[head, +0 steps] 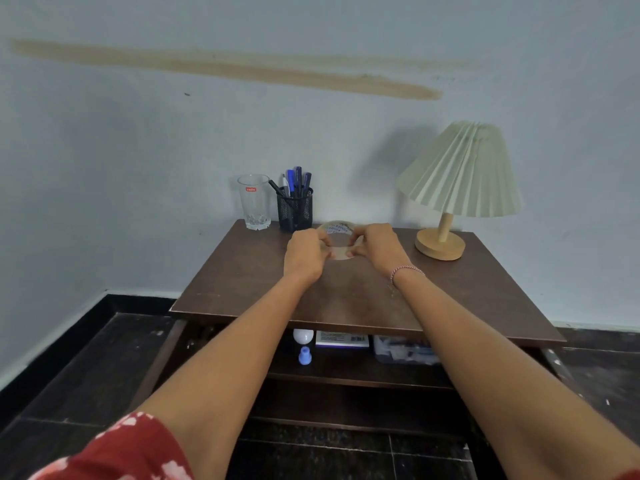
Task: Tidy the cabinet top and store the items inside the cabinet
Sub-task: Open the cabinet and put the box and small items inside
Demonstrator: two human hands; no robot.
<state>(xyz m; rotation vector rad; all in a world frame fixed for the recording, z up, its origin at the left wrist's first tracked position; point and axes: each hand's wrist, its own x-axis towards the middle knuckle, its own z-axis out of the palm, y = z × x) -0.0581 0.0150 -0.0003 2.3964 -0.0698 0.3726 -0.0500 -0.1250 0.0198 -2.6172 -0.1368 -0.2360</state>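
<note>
A roll of clear tape [338, 229] lies near the back middle of the brown cabinet top [346, 292]. My left hand [306, 254] pinches its left side and my right hand [375, 245] pinches its right side. Behind it stand a clear glass [254, 201] with a red label and a black mesh pen holder [295, 208] with several pens. On the right of the top stands a lamp [450, 199] with a pleated cream shade and a wooden base.
Below the top an open shelf [353, 370] holds a white and blue bottle [303, 344], a small box [342, 339] and a clear case [403, 348]. A pale wall rises right behind the cabinet. Dark floor tiles surround it.
</note>
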